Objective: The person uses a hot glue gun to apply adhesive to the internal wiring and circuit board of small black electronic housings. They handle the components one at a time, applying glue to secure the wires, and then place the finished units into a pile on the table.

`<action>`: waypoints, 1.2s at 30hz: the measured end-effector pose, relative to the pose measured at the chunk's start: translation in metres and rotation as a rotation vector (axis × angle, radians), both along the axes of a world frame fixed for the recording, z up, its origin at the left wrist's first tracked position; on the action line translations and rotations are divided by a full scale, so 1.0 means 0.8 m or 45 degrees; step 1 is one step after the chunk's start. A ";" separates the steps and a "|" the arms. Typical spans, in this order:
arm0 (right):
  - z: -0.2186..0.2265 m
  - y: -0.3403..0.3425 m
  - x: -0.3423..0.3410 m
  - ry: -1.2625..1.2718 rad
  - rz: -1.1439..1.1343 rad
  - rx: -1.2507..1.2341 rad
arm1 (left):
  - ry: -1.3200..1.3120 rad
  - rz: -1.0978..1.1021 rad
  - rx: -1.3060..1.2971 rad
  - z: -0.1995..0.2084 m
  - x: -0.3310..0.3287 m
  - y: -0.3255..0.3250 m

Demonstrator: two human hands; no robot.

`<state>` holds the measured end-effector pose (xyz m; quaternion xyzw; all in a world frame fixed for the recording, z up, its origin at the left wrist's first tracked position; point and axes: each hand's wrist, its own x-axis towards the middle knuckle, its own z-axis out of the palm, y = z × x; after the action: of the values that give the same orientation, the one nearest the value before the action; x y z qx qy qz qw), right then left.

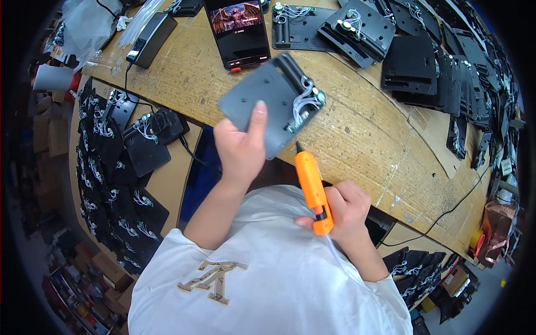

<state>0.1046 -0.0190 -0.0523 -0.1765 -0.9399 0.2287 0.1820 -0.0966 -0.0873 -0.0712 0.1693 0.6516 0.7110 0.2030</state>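
Orange glue gun [311,181], wrapped in our right grip [349,209], points toward the dark panel [273,95] pinched in our left grip [243,149] over the surface's [371,131] near edge; we should best hold both steady

Your white shirt [290,285] bears tan letter-shaped appliqué [215,279] on its front; captions on the upright black phone [240,47] are too small to read.

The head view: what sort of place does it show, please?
Probably a small electronics assembly workshop: stacks of wired black panels lie on a worn wooden workbench, and the person's right hand holds an orange glue gun.
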 end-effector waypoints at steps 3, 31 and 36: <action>-0.027 0.019 0.027 0.352 -0.066 -0.692 | 0.090 -0.074 0.111 0.007 -0.016 -0.001; -0.034 0.071 0.013 0.572 -0.262 -0.886 | 0.274 -0.474 -0.006 -0.004 -0.034 -0.003; -0.027 0.069 0.007 0.569 -0.320 -0.892 | 0.270 -0.481 0.001 -0.007 -0.035 -0.005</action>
<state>0.1105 0.0358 -0.0737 -0.2867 -0.7143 0.5425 0.3364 -0.1244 -0.0915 -0.0765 0.3624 0.6256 0.6388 0.2630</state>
